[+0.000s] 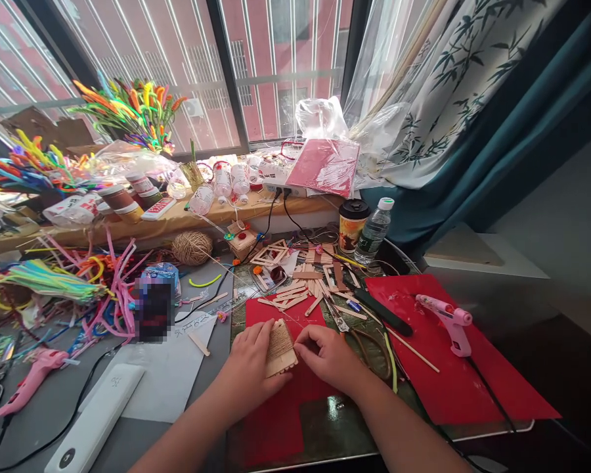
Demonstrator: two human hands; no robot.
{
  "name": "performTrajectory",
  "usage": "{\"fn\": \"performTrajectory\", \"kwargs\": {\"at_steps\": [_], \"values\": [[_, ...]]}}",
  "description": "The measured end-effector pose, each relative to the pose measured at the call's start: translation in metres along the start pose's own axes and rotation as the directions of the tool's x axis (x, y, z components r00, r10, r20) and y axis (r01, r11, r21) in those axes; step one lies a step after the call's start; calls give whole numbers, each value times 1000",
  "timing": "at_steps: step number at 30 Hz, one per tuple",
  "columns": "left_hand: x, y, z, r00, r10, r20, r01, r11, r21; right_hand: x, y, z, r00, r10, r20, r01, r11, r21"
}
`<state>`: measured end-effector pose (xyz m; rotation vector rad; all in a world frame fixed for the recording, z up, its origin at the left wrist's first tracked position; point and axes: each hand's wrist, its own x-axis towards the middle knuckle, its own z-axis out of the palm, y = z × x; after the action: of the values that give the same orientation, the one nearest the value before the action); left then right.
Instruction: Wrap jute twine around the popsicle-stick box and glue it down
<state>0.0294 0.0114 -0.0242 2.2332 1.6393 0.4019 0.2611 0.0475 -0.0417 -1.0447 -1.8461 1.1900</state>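
Note:
My left hand [251, 358] is wrapped around a small craft-stick box [280, 347], its thumb along the near edge and its fingers over the left side. Rows of brown twine cover part of the box's upper face. At the box's right side, my right hand [326, 355] has thumb and forefinger pinched together. A thin strand seems to run near those fingertips, too fine to make out surely. Beneath both hands lies a sheet of red felt [276, 430].
Loose craft sticks [300, 289] and scissors [337, 315] lie beyond my hands. A pink glue gun [448, 318] rests on red felt at right; another pink glue gun [34, 378] lies left. A twine ball [192, 247], water bottle [374, 231] and paper cup [352, 226] stand farther back.

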Motion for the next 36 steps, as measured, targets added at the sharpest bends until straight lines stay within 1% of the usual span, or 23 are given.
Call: {"fn": "performTrajectory", "kwargs": {"at_steps": [4,8,13,16,18,21,23,25,27,29,33,34,36], "values": [[-5,-4,-1,1000,20,-11,-20,999,-34,0,-6,-3,1000,-20,5,21,999,-25],[-9,-6,3,999,18,-44,-21,998,-62,-1,-7,-4,999,-32,14,33,999,-7],[-16,-10,8,995,29,-98,-41,993,-115,-2,-6,-4,995,-97,1,97,995,-35],[-18,-10,13,979,27,-202,-65,981,-185,-3,-6,-6,988,-152,-10,152,988,-16],[-19,-11,19,963,-2,-271,-69,965,-253,-4,-5,-9,982,-185,-32,185,983,-8],[-18,-17,29,949,-68,-308,-73,903,-423,-2,-3,-13,977,-187,-99,187,982,-15],[-16,-22,35,958,-74,-279,-92,838,-539,-1,0,-13,982,-149,-119,151,988,11],[-16,-25,39,976,-44,-213,-97,787,-610,0,1,-12,990,-103,-97,108,993,46],[-16,-26,41,989,-25,-147,-76,764,-641,-1,2,-8,996,-67,-63,72,995,73],[-16,-27,42,994,-25,-107,-52,754,-654,-1,3,-4,999,-33,-41,37,994,103],[-17,-29,38,998,-10,-58,-30,763,-646,-2,6,7,998,45,-35,-36,975,219],[-16,-28,35,999,-4,-46,-25,786,-618,-2,7,9,998,59,-30,-49,966,252],[-15,-25,25,998,-4,-57,-24,875,-484,-1,10,12,997,73,-21,-63,951,303]]}}
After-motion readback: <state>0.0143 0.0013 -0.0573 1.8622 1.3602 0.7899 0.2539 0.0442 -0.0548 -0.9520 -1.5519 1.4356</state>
